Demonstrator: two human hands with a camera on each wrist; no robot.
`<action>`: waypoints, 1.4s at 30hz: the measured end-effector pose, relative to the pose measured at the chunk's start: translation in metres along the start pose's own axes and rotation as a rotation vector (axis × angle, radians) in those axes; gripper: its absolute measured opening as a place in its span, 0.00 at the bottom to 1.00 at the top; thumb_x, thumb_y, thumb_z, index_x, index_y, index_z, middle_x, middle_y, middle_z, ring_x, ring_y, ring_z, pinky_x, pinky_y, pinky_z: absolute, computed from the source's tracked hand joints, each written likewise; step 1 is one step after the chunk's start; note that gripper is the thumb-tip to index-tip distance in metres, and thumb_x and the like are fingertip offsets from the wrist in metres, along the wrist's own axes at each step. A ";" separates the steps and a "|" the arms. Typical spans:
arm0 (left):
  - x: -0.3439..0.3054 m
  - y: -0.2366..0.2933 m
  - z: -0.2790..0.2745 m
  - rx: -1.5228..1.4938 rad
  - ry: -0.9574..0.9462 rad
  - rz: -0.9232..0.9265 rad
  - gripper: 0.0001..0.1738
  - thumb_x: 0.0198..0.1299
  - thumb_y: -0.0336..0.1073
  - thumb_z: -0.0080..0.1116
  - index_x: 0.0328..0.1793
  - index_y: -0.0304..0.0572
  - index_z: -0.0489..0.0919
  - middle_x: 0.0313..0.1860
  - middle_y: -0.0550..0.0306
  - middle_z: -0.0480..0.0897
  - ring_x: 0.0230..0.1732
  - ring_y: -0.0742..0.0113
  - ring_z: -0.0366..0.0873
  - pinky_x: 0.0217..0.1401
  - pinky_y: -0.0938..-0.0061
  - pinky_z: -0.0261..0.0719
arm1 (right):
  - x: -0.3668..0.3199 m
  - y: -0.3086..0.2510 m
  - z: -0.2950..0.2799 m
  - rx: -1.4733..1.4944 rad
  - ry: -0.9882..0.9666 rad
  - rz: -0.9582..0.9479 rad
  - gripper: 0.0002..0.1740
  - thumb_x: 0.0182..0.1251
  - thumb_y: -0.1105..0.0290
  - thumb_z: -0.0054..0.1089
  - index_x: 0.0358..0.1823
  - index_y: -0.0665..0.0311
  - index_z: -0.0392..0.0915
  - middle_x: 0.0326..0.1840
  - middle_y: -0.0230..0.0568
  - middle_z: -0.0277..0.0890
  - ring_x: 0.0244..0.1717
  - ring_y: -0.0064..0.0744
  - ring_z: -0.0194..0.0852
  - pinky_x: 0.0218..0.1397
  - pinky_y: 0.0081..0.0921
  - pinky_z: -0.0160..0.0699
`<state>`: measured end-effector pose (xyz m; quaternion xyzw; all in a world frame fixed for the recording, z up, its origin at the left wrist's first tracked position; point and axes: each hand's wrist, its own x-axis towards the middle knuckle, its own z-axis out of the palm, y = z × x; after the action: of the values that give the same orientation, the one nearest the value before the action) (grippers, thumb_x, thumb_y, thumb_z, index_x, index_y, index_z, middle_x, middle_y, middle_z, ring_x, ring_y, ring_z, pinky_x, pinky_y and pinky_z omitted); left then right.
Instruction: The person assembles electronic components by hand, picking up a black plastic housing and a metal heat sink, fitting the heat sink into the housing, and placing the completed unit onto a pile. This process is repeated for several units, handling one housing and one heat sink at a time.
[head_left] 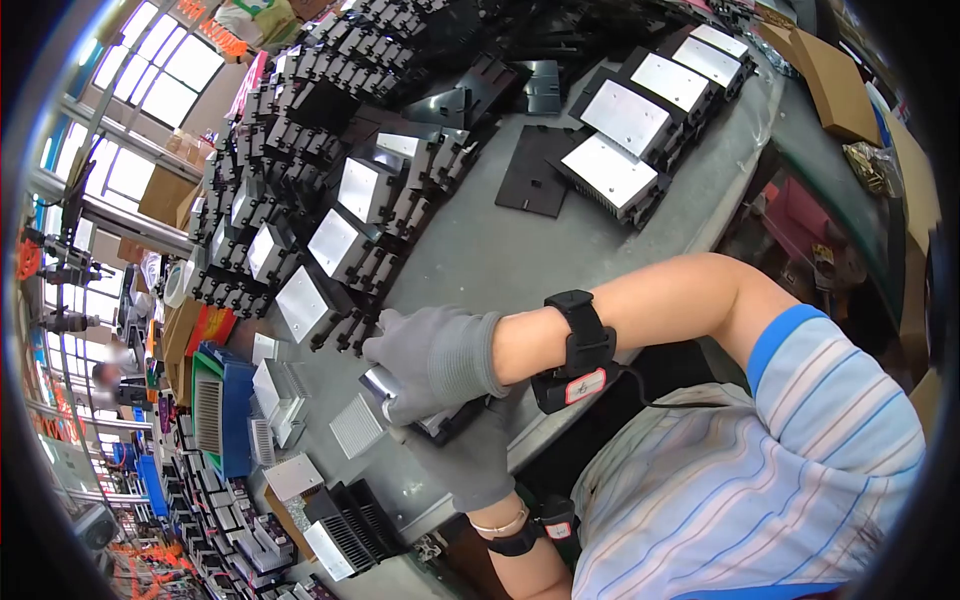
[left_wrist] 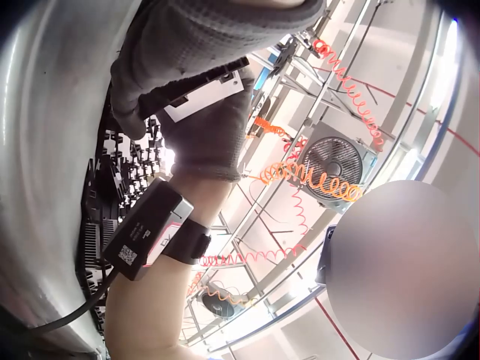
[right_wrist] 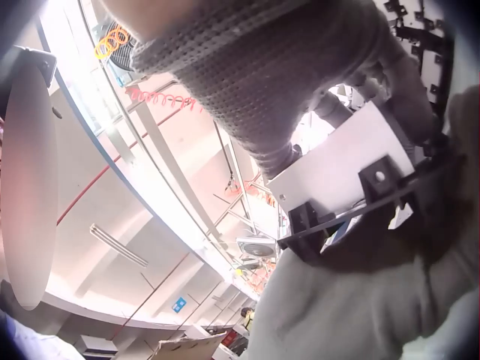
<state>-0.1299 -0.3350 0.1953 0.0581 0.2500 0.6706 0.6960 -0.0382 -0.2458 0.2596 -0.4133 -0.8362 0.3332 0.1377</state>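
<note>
Both hands wear grey gloves and meet over the work surface. Between them is a block with a bare silver face [right_wrist: 341, 165] and a black strip with small upright tabs [right_wrist: 379, 180] along one edge. My right hand [head_left: 435, 365] grips the block from above, fingers bent over its far side. Lower and nearer the body, my left hand [head_left: 465, 460] holds it from beneath, partly covered by the right hand in the head view. In the left wrist view a pale face of the block [left_wrist: 206, 97] shows between the gloves.
Rows of black brackets with silver-faced blocks [head_left: 335, 240] fill the left of the grey table [head_left: 460, 255]. Several finned heat sinks [head_left: 612, 170] stand at the far right beside a flat black plate [head_left: 535, 175]. A blue bin [head_left: 235, 420] and loose silver heat sinks [head_left: 280, 395] lie left.
</note>
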 end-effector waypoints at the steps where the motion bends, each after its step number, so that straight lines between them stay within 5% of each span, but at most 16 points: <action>1: 0.001 0.000 -0.001 0.014 0.033 0.001 0.42 0.59 0.61 0.49 0.68 0.36 0.57 0.68 0.40 0.58 0.68 0.45 0.56 0.64 0.38 0.58 | 0.000 0.001 0.001 0.007 0.019 -0.017 0.33 0.46 0.48 0.61 0.44 0.71 0.77 0.48 0.59 0.71 0.44 0.51 0.76 0.45 0.38 0.77; 17: 0.008 -0.001 -0.013 0.045 0.097 0.064 0.38 0.62 0.58 0.44 0.67 0.33 0.57 0.66 0.39 0.60 0.67 0.43 0.57 0.62 0.39 0.62 | -0.001 0.003 0.005 -0.044 0.056 0.022 0.32 0.47 0.47 0.61 0.44 0.69 0.77 0.46 0.58 0.71 0.45 0.49 0.76 0.44 0.40 0.77; 20: 0.001 -0.009 -0.004 0.355 0.131 0.171 0.37 0.62 0.62 0.41 0.67 0.42 0.60 0.64 0.44 0.66 0.65 0.46 0.63 0.60 0.40 0.65 | -0.006 0.005 0.008 -0.060 0.147 -0.109 0.25 0.50 0.51 0.60 0.41 0.65 0.76 0.41 0.54 0.71 0.37 0.53 0.77 0.39 0.41 0.78; 25: 0.000 -0.005 0.005 -0.049 0.108 0.071 0.38 0.59 0.65 0.45 0.67 0.47 0.61 0.66 0.46 0.64 0.64 0.46 0.64 0.62 0.43 0.64 | -0.010 -0.009 -0.010 -0.016 0.126 -0.103 0.24 0.49 0.51 0.60 0.42 0.62 0.76 0.42 0.54 0.69 0.37 0.51 0.77 0.40 0.40 0.78; 28: 0.013 0.025 0.030 0.131 -0.182 0.063 0.41 0.57 0.67 0.47 0.68 0.48 0.60 0.66 0.47 0.64 0.63 0.46 0.64 0.64 0.43 0.63 | 0.025 -0.025 -0.044 -0.078 0.115 -0.155 0.26 0.48 0.51 0.62 0.43 0.63 0.76 0.42 0.52 0.69 0.40 0.50 0.77 0.40 0.40 0.78; 30: 0.026 0.036 0.026 0.177 -0.274 0.140 0.41 0.58 0.66 0.48 0.69 0.48 0.59 0.65 0.46 0.65 0.62 0.48 0.66 0.65 0.46 0.63 | 0.065 -0.027 -0.072 -0.210 0.259 -0.170 0.28 0.46 0.51 0.63 0.44 0.65 0.77 0.45 0.52 0.70 0.43 0.49 0.77 0.41 0.40 0.78; 32: 0.027 0.040 0.029 0.562 -0.106 0.328 0.40 0.62 0.56 0.50 0.74 0.47 0.53 0.66 0.49 0.61 0.61 0.53 0.65 0.64 0.53 0.65 | 0.123 -0.013 -0.077 -0.271 0.358 0.000 0.29 0.46 0.51 0.64 0.45 0.66 0.77 0.50 0.54 0.69 0.45 0.50 0.77 0.42 0.40 0.78; 36: 0.032 0.044 0.025 0.846 0.060 0.507 0.30 0.66 0.46 0.45 0.71 0.44 0.59 0.64 0.48 0.63 0.58 0.57 0.67 0.59 0.60 0.69 | 0.167 0.019 -0.061 -0.387 0.338 0.109 0.31 0.53 0.46 0.60 0.45 0.67 0.78 0.52 0.55 0.70 0.47 0.50 0.77 0.45 0.40 0.78; 39: 0.037 0.055 0.006 0.822 0.041 0.447 0.27 0.68 0.44 0.42 0.71 0.45 0.60 0.65 0.51 0.64 0.57 0.60 0.69 0.61 0.64 0.67 | 0.152 0.029 -0.079 -0.456 0.433 -0.008 0.36 0.53 0.37 0.57 0.45 0.66 0.78 0.51 0.56 0.70 0.46 0.53 0.76 0.45 0.42 0.78; 42: 0.043 0.053 -0.005 0.809 0.016 0.423 0.26 0.67 0.42 0.43 0.68 0.40 0.63 0.62 0.51 0.66 0.52 0.64 0.72 0.55 0.66 0.71 | 0.082 0.044 -0.149 -0.508 0.083 0.130 0.30 0.54 0.46 0.59 0.44 0.68 0.79 0.48 0.53 0.77 0.48 0.45 0.78 0.45 0.41 0.77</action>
<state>-0.1807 -0.2901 0.2017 0.3698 0.4798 0.6471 0.4630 0.0125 -0.0961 0.3373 -0.5010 -0.8582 0.1033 0.0421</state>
